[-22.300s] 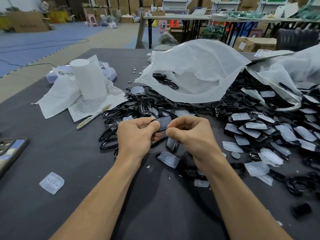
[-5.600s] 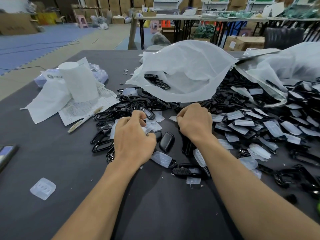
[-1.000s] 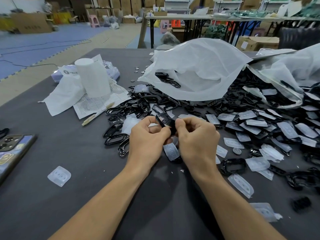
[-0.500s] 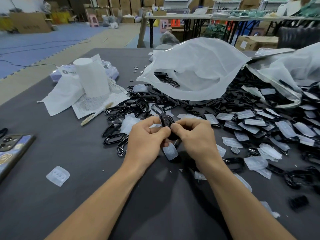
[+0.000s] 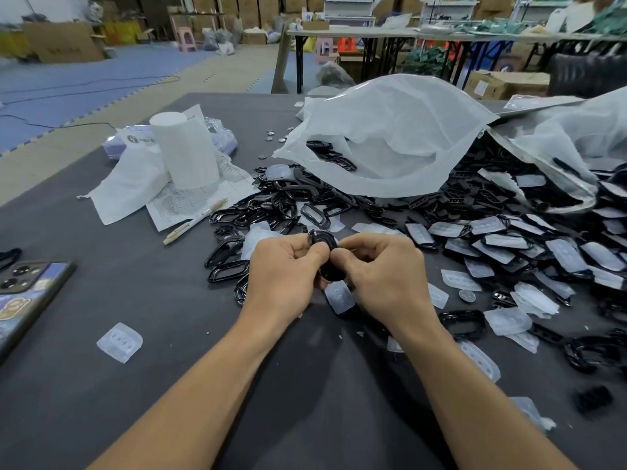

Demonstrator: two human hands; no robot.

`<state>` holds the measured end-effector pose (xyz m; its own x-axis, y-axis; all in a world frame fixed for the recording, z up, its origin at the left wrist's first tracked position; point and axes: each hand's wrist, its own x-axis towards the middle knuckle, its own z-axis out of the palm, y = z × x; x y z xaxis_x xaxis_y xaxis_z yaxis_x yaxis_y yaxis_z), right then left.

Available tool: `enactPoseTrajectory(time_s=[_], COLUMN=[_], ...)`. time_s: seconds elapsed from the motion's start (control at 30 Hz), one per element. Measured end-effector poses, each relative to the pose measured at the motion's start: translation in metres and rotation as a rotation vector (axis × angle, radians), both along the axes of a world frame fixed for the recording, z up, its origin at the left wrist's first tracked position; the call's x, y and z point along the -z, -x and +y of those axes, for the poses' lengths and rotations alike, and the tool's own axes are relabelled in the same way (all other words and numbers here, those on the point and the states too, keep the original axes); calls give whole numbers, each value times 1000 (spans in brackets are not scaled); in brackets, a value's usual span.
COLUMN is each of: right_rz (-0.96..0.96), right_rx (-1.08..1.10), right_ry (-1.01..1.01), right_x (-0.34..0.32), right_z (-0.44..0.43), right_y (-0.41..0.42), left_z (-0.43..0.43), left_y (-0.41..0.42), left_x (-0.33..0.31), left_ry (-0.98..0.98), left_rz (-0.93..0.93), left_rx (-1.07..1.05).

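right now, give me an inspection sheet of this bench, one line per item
surface: dark grey table, a few pale specks on it
job's things: black plastic shell, pinched between both hands above the table
clutter: black frames, clear button pads, white bag, paper roll, pen, phone, coin cell
grippers: left hand and right hand both grip the shell
cables: black cable on the floor, off the table
surroundings: folding tables, cardboard boxes, pink stool
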<state>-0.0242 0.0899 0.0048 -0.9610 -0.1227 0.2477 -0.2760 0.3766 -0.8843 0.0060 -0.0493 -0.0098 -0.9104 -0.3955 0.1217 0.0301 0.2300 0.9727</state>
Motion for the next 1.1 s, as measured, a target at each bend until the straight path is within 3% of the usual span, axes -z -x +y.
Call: enactPoseTrajectory(time_s=[0.17, 0.37, 0.43, 0.73, 0.93, 1.1], right_rz=[73, -11, -15, -82, -36, -122], right_rx=[239, 123, 118, 143, 114, 136], right_ry=[-181, -750, -859, -769, -913, -854], right_x=[-13, -22, -19, -9, -19, -17], right_z=[28, 9, -3, -13, -22, -20], right_y=[27, 71, 77, 78, 85, 97], left_z=[-7, -10, -10, -10, -10, -8], left_y=[9, 13, 14, 13, 12, 11], left_x=[8, 8, 9, 8, 8, 8], left_ry=[5, -10, 15, 35, 10, -13], left_rz=[-46, -49, -43, -34, -46, -38], left_rx=[-86, -94, -98, -86, -63, -20])
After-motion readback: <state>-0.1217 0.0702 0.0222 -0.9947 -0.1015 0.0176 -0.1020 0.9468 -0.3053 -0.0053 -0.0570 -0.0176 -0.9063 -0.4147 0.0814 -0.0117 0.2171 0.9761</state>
